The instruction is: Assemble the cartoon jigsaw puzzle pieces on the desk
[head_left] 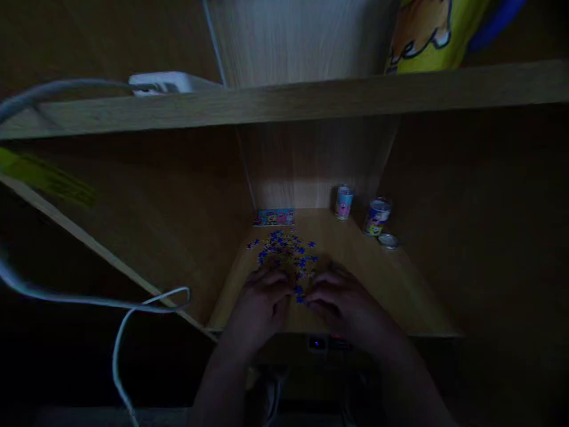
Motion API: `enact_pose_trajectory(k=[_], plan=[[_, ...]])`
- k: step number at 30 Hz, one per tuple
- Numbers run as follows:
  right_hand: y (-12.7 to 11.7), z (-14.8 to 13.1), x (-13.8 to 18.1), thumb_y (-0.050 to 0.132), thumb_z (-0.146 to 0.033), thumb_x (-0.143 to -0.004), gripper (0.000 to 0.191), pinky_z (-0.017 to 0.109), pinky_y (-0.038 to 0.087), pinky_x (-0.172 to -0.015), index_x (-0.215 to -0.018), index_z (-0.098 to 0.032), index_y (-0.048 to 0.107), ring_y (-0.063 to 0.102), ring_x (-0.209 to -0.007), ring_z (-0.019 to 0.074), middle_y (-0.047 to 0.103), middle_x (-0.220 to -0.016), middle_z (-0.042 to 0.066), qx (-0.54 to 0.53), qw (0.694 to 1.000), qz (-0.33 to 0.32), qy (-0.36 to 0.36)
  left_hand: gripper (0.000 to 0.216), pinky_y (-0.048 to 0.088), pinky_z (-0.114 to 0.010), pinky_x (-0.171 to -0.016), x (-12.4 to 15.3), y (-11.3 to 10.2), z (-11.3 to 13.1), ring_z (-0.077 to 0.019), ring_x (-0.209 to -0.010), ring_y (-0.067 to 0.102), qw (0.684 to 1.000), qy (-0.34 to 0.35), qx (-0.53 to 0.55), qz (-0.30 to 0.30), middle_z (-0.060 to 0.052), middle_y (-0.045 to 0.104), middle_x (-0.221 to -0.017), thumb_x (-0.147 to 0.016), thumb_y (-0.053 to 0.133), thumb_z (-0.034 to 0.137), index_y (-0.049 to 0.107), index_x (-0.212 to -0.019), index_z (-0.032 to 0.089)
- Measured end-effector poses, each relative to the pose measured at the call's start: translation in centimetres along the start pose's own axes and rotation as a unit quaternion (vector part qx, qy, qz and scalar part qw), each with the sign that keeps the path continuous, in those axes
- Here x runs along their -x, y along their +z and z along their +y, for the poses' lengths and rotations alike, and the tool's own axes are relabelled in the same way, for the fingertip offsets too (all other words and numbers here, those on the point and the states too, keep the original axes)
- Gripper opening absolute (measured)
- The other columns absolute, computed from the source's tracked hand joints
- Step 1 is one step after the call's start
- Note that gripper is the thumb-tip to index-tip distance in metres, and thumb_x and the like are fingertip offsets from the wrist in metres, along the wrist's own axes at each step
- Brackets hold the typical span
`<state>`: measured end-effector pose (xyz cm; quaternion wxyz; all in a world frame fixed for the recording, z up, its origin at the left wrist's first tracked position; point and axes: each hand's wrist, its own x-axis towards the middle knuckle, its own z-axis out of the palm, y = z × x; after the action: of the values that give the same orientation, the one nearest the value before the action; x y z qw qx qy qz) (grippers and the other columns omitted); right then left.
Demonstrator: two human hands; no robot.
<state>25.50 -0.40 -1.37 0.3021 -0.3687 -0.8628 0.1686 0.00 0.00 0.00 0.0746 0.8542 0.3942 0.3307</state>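
In the dim head view, a few blue jigsaw puzzle pieces [299,295] lie between my two hands near the board's front edge. My left hand [265,293] comes in from the left, its fingers curled and closed at the left side of these pieces. From the right, my right hand [340,296] meets them with thumb and fingers pinched together at their edge. Just beyond the hands spreads a loose heap of small blue and yellow puzzle pieces [284,244]. Behind the heap is a colourful cartoon picture card [274,217]. Darkness blurs the fingertips.
Two cartoon-printed cans [344,203] [377,217] stand at the back right, with a round metal lid [388,241] beside the nearer one. An upper shelf [284,107] overhangs the wooden board [355,279]. A white cable [118,350] loops at the left.
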Motion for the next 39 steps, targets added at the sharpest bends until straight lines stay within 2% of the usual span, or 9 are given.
enact_pose_trajectory(k=[3,7,14,18,20,24,26,34,39], plan=[[0.0,0.1,-0.1,0.081,-0.018,-0.104,0.015,0.045,0.053,-0.11,-0.11,-0.032,0.083,0.074,-0.107,0.0206,0.081,-0.11,-0.001,-0.006,1.0,-0.006,-0.001,0.033,0.057,-0.046,-0.096,-0.2,0.1,-0.4,-0.0264,-0.106,0.071,1.0,0.017,0.013,-0.02,-0.003,0.079,-0.108,-0.099,0.063,0.0,0.084,-0.104,0.025],[0.4,0.3,-0.4,0.083,-0.019,-0.103,0.012,0.044,0.056,-0.105,-0.105,-0.03,0.082,0.074,-0.105,0.0205,0.082,-0.106,-0.002,-0.008,1.0,0.002,0.02,0.039,0.059,-0.049,-0.102,-0.6,0.2,-0.9,-0.0279,-0.114,0.072,0.999,0.005,0.015,-0.043,-0.004,0.078,-0.115,-0.096,0.063,-0.001,0.084,-0.111,0.027],[1.2,0.7,-0.4,0.087,-0.014,-0.097,0.016,0.042,0.059,-0.096,-0.098,-0.029,0.08,0.076,-0.103,0.0225,0.082,-0.101,-0.002,0.019,0.997,0.046,0.057,0.023,0.064,-0.051,-0.099,-0.7,0.9,-2.3,-0.0296,-0.107,0.076,0.994,-0.077,-0.066,0.026,-0.008,0.081,-0.114,-0.099,0.067,0.006,0.081,-0.102,0.023],[1.3,0.9,-0.5,0.086,-0.012,-0.096,0.017,0.044,0.06,-0.094,-0.093,-0.027,0.077,0.076,-0.101,0.0249,0.081,-0.097,0.001,0.063,0.991,0.076,0.09,0.019,0.065,-0.058,-0.1,-0.6,0.9,-2.7,-0.0365,-0.113,0.074,0.984,-0.12,-0.123,0.053,-0.012,0.081,-0.117,-0.097,0.069,0.007,0.081,-0.103,0.02],[1.4,1.0,-0.6,0.082,-0.011,-0.099,0.016,0.045,0.059,-0.094,-0.095,-0.027,0.078,0.076,-0.101,0.0255,0.081,-0.099,0.002,0.075,0.988,0.093,0.101,0.025,0.064,-0.06,-0.102,-0.5,0.7,-2.3,-0.0368,-0.115,0.074,0.987,-0.103,-0.113,0.05,-0.013,0.08,-0.121,-0.095,0.068,0.005,0.081,-0.109,0.021],[1.4,1.2,-0.6,0.078,-0.006,-0.099,0.02,0.042,0.059,-0.09,-0.101,-0.026,0.078,0.076,-0.098,0.0248,0.082,-0.1,0.002,0.081,0.986,0.105,0.106,0.039,0.061,-0.055,-0.112,-0.4,0.1,-1.0,-0.0306,-0.127,0.072,0.999,0.013,0.002,-0.029,-0.007,0.076,-0.138,-0.091,0.067,0.0,0.082,-0.115,0.027],[1.4,1.2,-0.7,0.077,-0.006,-0.099,0.021,0.041,0.059,-0.09,-0.103,-0.026,0.079,0.077,-0.098,0.0246,0.082,-0.101,0.002,0.08,0.985,0.108,0.109,0.04,0.06,-0.053,-0.114,-0.4,0.0,-0.5,-0.0294,-0.13,0.071,0.998,0.031,0.031,-0.052,-0.005,0.075,-0.14,-0.089,0.069,-0.002,0.082,-0.112,0.028],[1.4,1.0,-0.6,0.068,-0.008,-0.102,0.019,0.041,0.058,-0.091,-0.101,-0.026,0.076,0.074,-0.101,0.0269,0.08,-0.102,0.005,0.12,0.974,0.125,0.146,0.035,0.063,-0.055,-0.109,-0.9,1.2,-1.5,-0.0309,-0.121,0.074,0.998,-0.05,-0.03,0.006,-0.008,0.077,-0.128,-0.096,0.066,0.001,0.081,-0.115,0.026],[1.6,0.9,-0.6,0.072,-0.019,-0.102,0.007,0.047,0.058,-0.096,-0.1,-0.025,0.075,0.072,-0.105,0.0308,0.079,-0.104,0.008,0.147,0.969,0.116,0.163,0.023,0.061,-0.059,-0.111,-0.7,1.6,-2.1,-0.0346,-0.125,0.073,0.995,-0.072,-0.056,0.028,-0.01,0.075,-0.134,-0.099,0.079,0.015,0.078,-0.119,0.026]])
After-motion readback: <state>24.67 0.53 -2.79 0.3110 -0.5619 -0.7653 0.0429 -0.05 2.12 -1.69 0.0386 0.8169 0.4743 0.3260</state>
